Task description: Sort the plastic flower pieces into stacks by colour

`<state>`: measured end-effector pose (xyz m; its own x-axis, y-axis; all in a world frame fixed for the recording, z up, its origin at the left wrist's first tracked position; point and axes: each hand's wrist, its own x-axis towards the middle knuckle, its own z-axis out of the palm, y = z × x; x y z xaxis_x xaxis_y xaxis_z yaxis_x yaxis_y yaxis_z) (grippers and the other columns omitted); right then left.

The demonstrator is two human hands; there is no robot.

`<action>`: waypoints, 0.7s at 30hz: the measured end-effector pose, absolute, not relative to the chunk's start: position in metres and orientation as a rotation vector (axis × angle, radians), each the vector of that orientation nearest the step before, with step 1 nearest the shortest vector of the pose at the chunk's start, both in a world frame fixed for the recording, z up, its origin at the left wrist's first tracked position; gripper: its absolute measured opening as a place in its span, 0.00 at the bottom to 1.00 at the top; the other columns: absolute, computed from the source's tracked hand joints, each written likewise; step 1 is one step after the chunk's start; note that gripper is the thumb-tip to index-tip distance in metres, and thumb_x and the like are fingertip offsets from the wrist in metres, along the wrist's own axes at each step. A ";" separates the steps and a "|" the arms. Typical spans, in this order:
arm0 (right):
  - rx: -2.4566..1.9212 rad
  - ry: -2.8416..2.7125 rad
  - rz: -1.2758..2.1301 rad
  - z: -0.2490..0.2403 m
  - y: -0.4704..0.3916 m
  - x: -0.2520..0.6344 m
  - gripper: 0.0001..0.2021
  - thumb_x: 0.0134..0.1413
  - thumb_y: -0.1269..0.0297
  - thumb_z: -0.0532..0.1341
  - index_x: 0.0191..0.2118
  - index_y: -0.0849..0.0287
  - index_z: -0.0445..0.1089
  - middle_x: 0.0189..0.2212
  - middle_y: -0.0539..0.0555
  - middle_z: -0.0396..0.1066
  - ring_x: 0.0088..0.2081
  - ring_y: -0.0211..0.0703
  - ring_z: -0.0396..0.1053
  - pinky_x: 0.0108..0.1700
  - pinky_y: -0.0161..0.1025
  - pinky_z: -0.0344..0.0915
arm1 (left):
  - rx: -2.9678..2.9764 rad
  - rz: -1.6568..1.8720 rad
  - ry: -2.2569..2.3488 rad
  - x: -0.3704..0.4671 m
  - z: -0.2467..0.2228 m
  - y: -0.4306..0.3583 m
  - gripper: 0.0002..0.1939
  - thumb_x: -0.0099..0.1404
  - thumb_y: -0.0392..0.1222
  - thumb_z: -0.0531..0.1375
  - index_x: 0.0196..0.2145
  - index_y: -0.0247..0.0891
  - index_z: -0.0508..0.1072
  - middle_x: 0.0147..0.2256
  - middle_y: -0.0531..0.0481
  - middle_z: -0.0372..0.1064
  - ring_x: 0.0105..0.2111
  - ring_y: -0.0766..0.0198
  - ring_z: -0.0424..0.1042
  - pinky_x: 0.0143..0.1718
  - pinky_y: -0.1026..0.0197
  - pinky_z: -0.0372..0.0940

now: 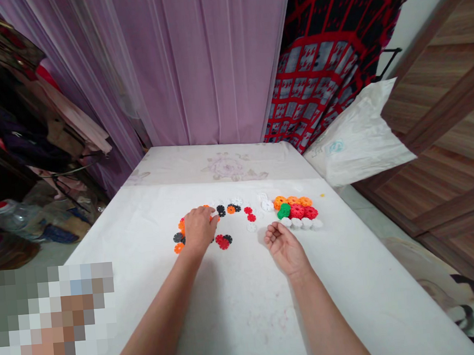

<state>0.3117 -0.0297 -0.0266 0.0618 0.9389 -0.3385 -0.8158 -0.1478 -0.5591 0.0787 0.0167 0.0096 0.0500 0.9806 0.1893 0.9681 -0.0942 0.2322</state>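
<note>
Small notched plastic discs in several colours lie on the white-covered table. My left hand (pixel 200 228), back up and fingers bent down, is over the left part of a curved row of discs. Its fingertips are partly hidden; a small white patch shows by the thumb, too small to name. An orange disc (pixel 179 248) lies beside this hand, and red discs (pixel 222 242) lie to its right. My right hand (pixel 287 250) rests palm up, fingers loosely curled, with nothing visible in it. Just beyond it are stacked white discs (pixel 306 223), a green stack (pixel 283 211), red stacks (pixel 297 211) and orange stacks (pixel 292 201).
The table (pixel 247 308) has a folded floral cloth edge (pixel 228 167) at its far side. A purple curtain (pixel 211 64) hangs behind. A white bag (pixel 353 141) stands at the right, near a wooden door (pixel 457 105). Clothes (pixel 32 133) hang at the left.
</note>
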 end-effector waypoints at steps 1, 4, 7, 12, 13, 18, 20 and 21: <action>-0.762 -0.217 1.545 -0.027 -0.030 0.312 0.08 0.44 0.66 0.71 0.30 0.59 0.73 0.25 0.49 0.74 0.27 0.33 0.71 0.30 0.31 0.71 | 2.236 0.366 2.132 0.075 0.013 0.021 0.17 0.67 0.48 0.54 0.46 0.39 0.76 0.45 0.42 0.75 0.46 0.50 0.71 0.48 0.50 0.62; -0.766 -0.223 1.543 -0.026 -0.030 0.311 0.08 0.44 0.65 0.72 0.30 0.59 0.73 0.25 0.48 0.74 0.27 0.33 0.70 0.30 0.31 0.71 | 2.232 0.160 2.172 0.071 0.018 0.030 0.20 0.65 0.53 0.54 0.45 0.39 0.77 0.45 0.41 0.75 0.47 0.47 0.71 0.47 0.49 0.61; -0.771 -0.217 1.543 -0.026 -0.030 0.311 0.08 0.43 0.65 0.71 0.29 0.59 0.73 0.25 0.48 0.74 0.27 0.33 0.70 0.30 0.31 0.70 | 2.229 0.082 2.189 0.073 0.019 0.036 0.21 0.64 0.55 0.54 0.45 0.39 0.76 0.44 0.40 0.74 0.47 0.47 0.70 0.47 0.49 0.61; -0.769 -0.257 1.543 -0.029 -0.030 0.312 0.08 0.44 0.64 0.72 0.30 0.58 0.73 0.26 0.47 0.74 0.27 0.33 0.70 0.30 0.31 0.71 | 2.242 0.001 2.186 0.079 0.024 0.040 0.20 0.64 0.54 0.54 0.44 0.39 0.77 0.45 0.39 0.74 0.48 0.47 0.70 0.46 0.50 0.60; -0.768 -0.268 1.542 -0.030 -0.030 0.312 0.09 0.44 0.63 0.72 0.30 0.58 0.73 0.26 0.47 0.74 0.27 0.33 0.70 0.30 0.31 0.71 | 2.247 -0.007 2.182 0.079 0.026 0.041 0.20 0.64 0.53 0.54 0.44 0.39 0.77 0.45 0.39 0.74 0.48 0.47 0.70 0.46 0.50 0.60; -0.739 -0.276 1.557 -0.033 -0.030 0.314 0.08 0.46 0.64 0.71 0.31 0.58 0.73 0.26 0.48 0.74 0.28 0.33 0.70 0.31 0.32 0.71 | 2.257 0.007 2.181 0.077 0.028 0.041 0.19 0.65 0.50 0.53 0.45 0.39 0.77 0.46 0.39 0.74 0.49 0.47 0.70 0.47 0.50 0.61; -0.724 -0.247 1.562 -0.033 -0.029 0.315 0.07 0.46 0.65 0.70 0.31 0.58 0.73 0.26 0.48 0.74 0.28 0.34 0.70 0.31 0.32 0.71 | 2.278 0.084 2.174 0.079 0.029 0.037 0.18 0.66 0.50 0.53 0.46 0.40 0.77 0.47 0.40 0.74 0.49 0.48 0.70 0.47 0.50 0.61; -0.718 -0.234 1.565 -0.033 -0.029 0.316 0.06 0.47 0.66 0.70 0.31 0.58 0.73 0.27 0.48 0.74 0.28 0.34 0.70 0.31 0.32 0.71 | 2.294 0.137 2.148 0.082 0.029 0.035 0.18 0.66 0.50 0.54 0.47 0.41 0.76 0.47 0.41 0.74 0.49 0.49 0.70 0.48 0.51 0.61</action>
<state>0.3158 -0.0290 -0.0331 0.0329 0.9530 -0.3012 -0.8234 -0.1450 -0.5486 0.0822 0.0346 0.0287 0.0638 0.9958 0.0661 0.9961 -0.0676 0.0562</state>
